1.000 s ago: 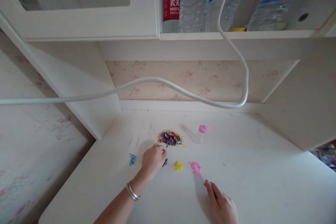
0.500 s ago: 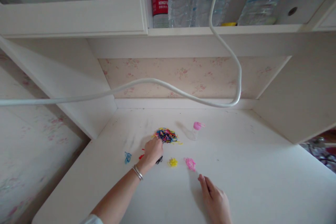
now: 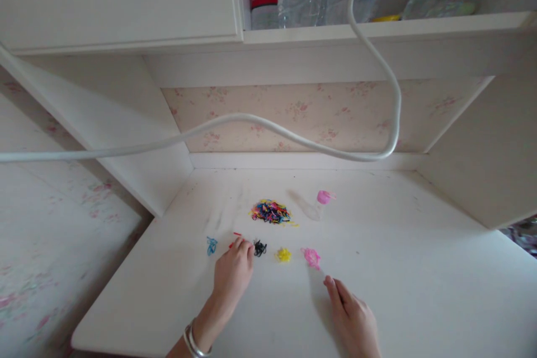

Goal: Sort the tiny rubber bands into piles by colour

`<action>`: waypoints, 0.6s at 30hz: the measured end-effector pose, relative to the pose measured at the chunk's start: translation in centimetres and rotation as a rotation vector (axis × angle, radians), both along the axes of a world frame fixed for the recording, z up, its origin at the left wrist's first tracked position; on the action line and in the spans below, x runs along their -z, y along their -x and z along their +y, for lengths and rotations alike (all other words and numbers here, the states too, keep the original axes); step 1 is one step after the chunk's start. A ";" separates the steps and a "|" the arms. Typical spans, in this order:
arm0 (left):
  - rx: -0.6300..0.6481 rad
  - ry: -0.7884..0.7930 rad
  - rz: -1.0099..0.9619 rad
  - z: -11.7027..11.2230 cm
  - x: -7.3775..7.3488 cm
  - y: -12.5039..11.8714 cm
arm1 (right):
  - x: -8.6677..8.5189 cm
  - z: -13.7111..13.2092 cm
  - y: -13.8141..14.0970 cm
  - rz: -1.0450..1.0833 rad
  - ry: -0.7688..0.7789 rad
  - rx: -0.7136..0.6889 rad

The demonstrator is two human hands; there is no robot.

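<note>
Clock directions are read from the black bands (image 3: 260, 248). My left hand (image 3: 233, 268), at eight o'clock, has its fingers bunched just beside them; whether the tips pinch a band, I cannot tell. My right hand (image 3: 354, 316), at four, pinches a thin pale implement (image 3: 322, 272) between thumb and forefinger. I judge the step in hand to be handling bands by colour at the red and black groups. The next move calls for a light fingertip hold that leaves adjacent groups undisturbed.

Appearance, left to right:
- Blue bands (image 3: 212, 245), nine o'clock: small, loose tangle.
- Red bands (image 3: 237, 234), ten: partly hidden by my left hand.
- Black bands: compact cluster.
- Mixed-colour pile (image 3: 271, 212), one: largest, densely heaped.
- Yellow bands (image 3: 283, 255), three: tight clump.
- Pink bands (image 3: 311, 258), three, beyond yellow: wider tangle.
- Pink-lidded clear container (image 3: 323, 198), two: upright.
</note>
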State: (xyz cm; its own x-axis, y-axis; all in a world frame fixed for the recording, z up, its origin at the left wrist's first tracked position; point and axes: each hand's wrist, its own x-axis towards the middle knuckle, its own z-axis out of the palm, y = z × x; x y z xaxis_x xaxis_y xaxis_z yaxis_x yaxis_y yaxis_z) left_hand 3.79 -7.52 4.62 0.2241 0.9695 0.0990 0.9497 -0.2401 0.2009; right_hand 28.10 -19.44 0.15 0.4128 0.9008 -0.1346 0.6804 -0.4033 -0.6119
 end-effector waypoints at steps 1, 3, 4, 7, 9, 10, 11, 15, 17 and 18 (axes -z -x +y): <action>-0.008 -0.011 -0.001 -0.4 0.5 0.0 | 0.0 0.0 0.0 -0.003 -0.004 -0.002; -0.016 -0.027 0.007 -0.8 1.3 -0.2 | 0.0 -0.1 0.1 -0.008 -0.009 -0.001; -0.018 -0.029 0.014 -0.9 1.7 -0.3 | 0.0 -0.1 0.1 -0.010 -0.010 0.001; -0.015 -0.028 0.034 -1.0 2.4 -0.5 | 0.0 -0.1 0.2 -0.015 -0.006 0.006; -0.015 -0.028 0.037 -1.0 2.7 -0.6 | 0.0 -0.1 0.2 -0.023 -0.001 0.004; -0.016 -0.027 0.036 -1.0 2.7 -0.6 | 0.0 -0.1 0.2 -0.027 0.003 0.003; -0.016 -0.026 0.032 -1.0 2.7 -0.5 | 0.0 -0.1 0.2 -0.029 0.005 0.000; -0.018 -0.027 0.004 -1.3 2.6 -0.3 | 0.1 -0.2 0.1 -0.030 0.008 -0.008; -0.027 -0.030 -0.005 -1.4 2.6 -0.1 | 0.2 -0.2 0.1 -0.035 0.006 -0.010; -0.030 -0.030 -0.005 -1.4 2.6 -0.1 | 0.2 -0.2 0.0 -0.039 0.004 -0.012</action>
